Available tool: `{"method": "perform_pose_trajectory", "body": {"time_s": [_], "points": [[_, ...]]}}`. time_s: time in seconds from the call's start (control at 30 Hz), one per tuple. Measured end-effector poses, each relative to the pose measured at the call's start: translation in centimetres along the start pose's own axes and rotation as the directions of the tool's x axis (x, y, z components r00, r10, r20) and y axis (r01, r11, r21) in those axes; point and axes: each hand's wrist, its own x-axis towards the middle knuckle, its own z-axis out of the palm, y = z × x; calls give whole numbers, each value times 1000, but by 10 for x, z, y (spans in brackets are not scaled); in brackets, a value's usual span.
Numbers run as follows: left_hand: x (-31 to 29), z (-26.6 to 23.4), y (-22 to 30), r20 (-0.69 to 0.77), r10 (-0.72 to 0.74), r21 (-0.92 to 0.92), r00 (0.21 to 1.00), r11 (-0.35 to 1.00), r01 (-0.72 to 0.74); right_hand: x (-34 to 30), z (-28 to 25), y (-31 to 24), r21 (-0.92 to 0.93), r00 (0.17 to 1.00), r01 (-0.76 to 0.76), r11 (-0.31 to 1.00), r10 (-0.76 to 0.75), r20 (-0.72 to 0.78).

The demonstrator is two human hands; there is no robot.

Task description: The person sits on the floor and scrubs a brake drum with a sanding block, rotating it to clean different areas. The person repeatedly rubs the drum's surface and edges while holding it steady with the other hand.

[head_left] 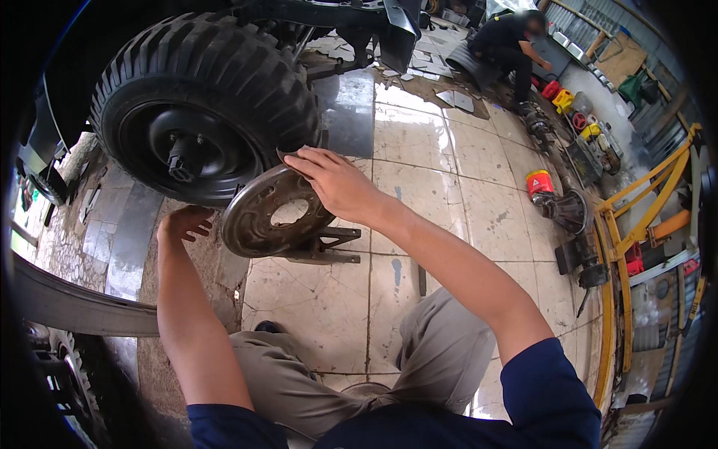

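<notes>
Right hand pinches the brake plate's top rim; left hand, loosely curled, touches its left edge.

Landmark: round rusty metal backing plate, standing on edge on the tiled floor. Large black knobby tyre on its wheel just behind-left of the plate. Right hand on the plate's top rim; left hand just left of the plate, under the tyre. Red canister well right. Crouching person far behind-right.
</notes>
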Motion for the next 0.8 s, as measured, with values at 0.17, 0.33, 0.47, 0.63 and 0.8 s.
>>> {"method": "perform_pose_trajectory", "body": {"time_s": [0.17, 0.33, 0.47, 0.63, 0.8], "points": [[-2, 2, 4, -8, 40, 4, 999, 999, -40, -4, -12, 19, 56, 974, -220, 974, 216, 66], [-8, 1, 4, -41, 5, 52, 999, 999, -3, -1, -15, 1, 29, 958, -275, 961, 271, 93], [-4, -3, 3, -14, 46, 20, 999, 999, -46, 0, -15, 3, 33, 993, -109, 994, 107, 49], [-1, -1, 3, 7, 31, 22, 999, 999, -31, -2, -20, 15, -7, 904, -394, 919, 388, 180], [-1, -2, -8, 20, -8, 7, 1000, 1000, 8, 4, -15, -15, 0, 999, 34, 999, -34, 30]]}}
